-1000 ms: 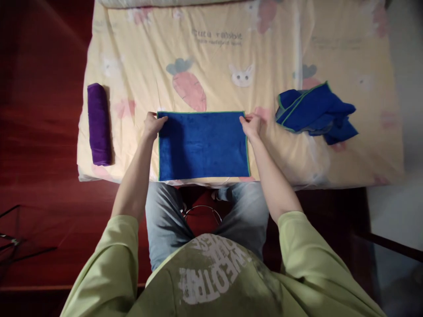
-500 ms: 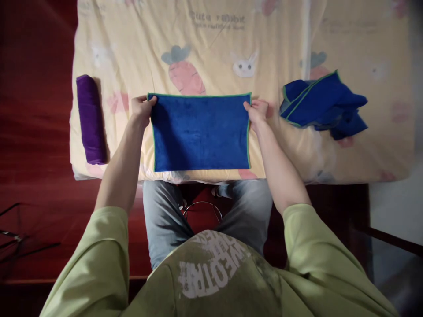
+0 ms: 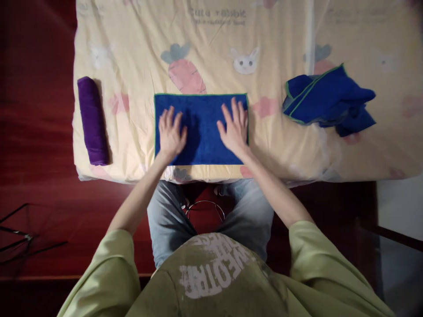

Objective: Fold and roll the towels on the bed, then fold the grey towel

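Observation:
A blue towel (image 3: 205,132) with green edging lies flat as a neat rectangle near the front edge of the table, its lower edge looking like a fold. My left hand (image 3: 172,134) is over its left part, palm down and fingers spread. Over the right part is my right hand (image 3: 234,127), likewise palm down with fingers apart. Both look to be resting on the cloth or just above it; a shadow falls beside the left one. Neither hand grips anything.
A rolled purple towel (image 3: 93,121) lies at the left on the yellow patterned cover (image 3: 218,79). To the right is a crumpled blue towel (image 3: 330,101) with green edging. A thin black metal stand (image 3: 23,237) is on the floor at lower left.
Both hands have let go of the blue towel's upper corners and moved inward and down onto its face, fingers now spread. The towel lies flat, its sides straighter.

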Demonstrator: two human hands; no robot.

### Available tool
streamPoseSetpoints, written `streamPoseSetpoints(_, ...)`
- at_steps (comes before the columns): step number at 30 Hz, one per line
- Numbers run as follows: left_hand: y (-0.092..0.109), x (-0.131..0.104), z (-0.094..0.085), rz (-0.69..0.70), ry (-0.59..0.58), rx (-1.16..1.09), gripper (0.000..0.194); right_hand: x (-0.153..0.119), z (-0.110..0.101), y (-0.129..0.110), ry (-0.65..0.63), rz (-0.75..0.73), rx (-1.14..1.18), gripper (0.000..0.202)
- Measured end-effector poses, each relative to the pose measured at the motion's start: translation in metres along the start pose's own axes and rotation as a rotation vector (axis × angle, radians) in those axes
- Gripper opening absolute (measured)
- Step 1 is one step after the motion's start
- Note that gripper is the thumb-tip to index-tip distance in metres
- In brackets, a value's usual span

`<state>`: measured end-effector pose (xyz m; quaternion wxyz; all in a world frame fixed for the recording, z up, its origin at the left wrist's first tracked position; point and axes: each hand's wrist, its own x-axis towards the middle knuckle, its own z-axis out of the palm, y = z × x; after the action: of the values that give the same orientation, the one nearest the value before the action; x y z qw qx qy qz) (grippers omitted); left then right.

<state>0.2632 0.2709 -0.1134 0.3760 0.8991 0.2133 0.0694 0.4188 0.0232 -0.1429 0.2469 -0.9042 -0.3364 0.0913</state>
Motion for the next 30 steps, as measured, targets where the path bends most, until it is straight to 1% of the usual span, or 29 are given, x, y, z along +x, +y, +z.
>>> streamPoseSetpoints(2, 0.005, -0.045, 0.019, 0.100, -0.024, 0.101, 0.066, -0.043, 0.014, -0.026, -0.055, -0.043, -0.072, 0.077)
streamPoseSetpoints(4, 0.003, -0.077, 0.029, 0.132, -0.009, 0.177, 0.068, -0.078, 0.024, -0.038, -0.065, -0.029, -0.133, 0.078)
streamPoseSetpoints(5, 0.000, -0.088, 0.031, 0.131, 0.011, 0.205, 0.069, -0.090, 0.027, -0.040, -0.055, -0.009, -0.152, 0.077)
streamPoseSetpoints(7, -0.009, -0.100, 0.031, 0.110, 0.052, 0.247, 0.071, -0.105, 0.027, -0.037, -0.026, 0.030, -0.162, 0.076)
streamPoseSetpoints(11, -0.022, -0.103, 0.028, 0.064, 0.074, 0.282, 0.072, -0.109, 0.021, -0.034, -0.007, 0.065, -0.127, 0.072)
streamPoseSetpoints(16, -0.026, -0.098, 0.034, 0.062, 0.087, 0.240, 0.072, -0.104, 0.023, -0.038, -0.003, 0.075, -0.129, 0.071)
streamPoseSetpoints(18, -0.027, -0.099, 0.029, 0.087, 0.073, 0.238, 0.072, -0.105, 0.023, -0.035, -0.021, 0.049, -0.135, 0.071)
streamPoseSetpoints(19, -0.029, -0.099, 0.024, 0.109, 0.049, 0.245, 0.071, -0.106, 0.020, -0.030, -0.039, 0.021, -0.133, 0.071)
streamPoseSetpoints(21, -0.035, -0.103, 0.011, 0.168, -0.036, 0.267, 0.071, -0.110, 0.013, -0.018, -0.094, -0.067, -0.116, 0.069)
streamPoseSetpoints(23, -0.044, -0.108, -0.004, 0.233, -0.122, 0.278, 0.070, -0.118, 0.002, 0.000, -0.158, -0.173, -0.090, 0.069)
streamPoseSetpoints(25, -0.055, -0.113, -0.018, 0.270, -0.162, 0.264, 0.070, -0.126, -0.007, 0.020, -0.197, -0.247, -0.065, 0.070)
streamPoseSetpoints(27, -0.067, -0.116, -0.027, 0.270, -0.163, 0.222, 0.069, -0.134, -0.012, 0.039, -0.185, -0.273, -0.034, 0.066)
streamPoseSetpoints(30, -0.080, -0.116, -0.034, 0.246, -0.116, 0.118, 0.060, -0.142, -0.013, 0.059, -0.081, -0.258, 0.052, 0.059)
